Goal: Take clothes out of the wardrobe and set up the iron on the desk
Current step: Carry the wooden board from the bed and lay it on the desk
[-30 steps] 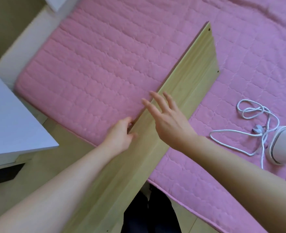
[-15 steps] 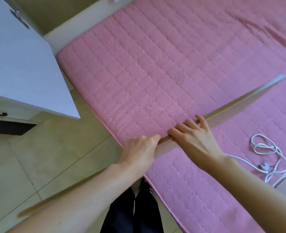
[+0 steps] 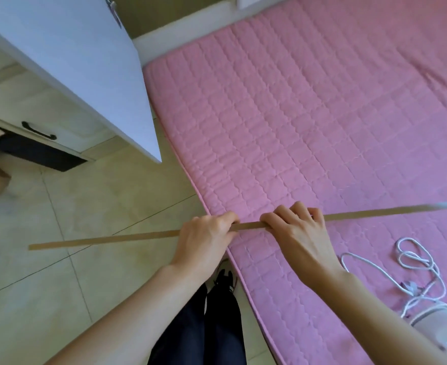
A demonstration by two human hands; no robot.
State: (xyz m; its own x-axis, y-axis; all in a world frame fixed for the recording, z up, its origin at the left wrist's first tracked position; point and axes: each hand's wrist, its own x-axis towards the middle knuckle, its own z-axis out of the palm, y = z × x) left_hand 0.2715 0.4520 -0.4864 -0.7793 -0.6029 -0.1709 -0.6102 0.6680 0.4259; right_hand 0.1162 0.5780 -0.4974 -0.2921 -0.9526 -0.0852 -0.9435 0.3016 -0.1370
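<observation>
Head view: the wooden board [image 3: 127, 237], previously flat on the pink mattress [image 3: 309, 127], is now lifted edge-on above its near edge. Left hand [image 3: 204, 239] and right hand [image 3: 300, 233] clamp it with curled fingers. The iron [image 3: 432, 321] lies on the mattress, right; desk setup pending.

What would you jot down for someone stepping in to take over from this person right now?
Left hand and right hand both grip a long wooden board, seen edge-on and held level, side by side near its middle.
The board spans the tiled floor and the edge of the pink mattress.
The white appliance, probably the iron, sits on the mattress at lower right, its white cord loose beside it.
Done: nothing of the setup shows.
Left: put the board down, get the clothes, move the appliance to the white desk.
</observation>
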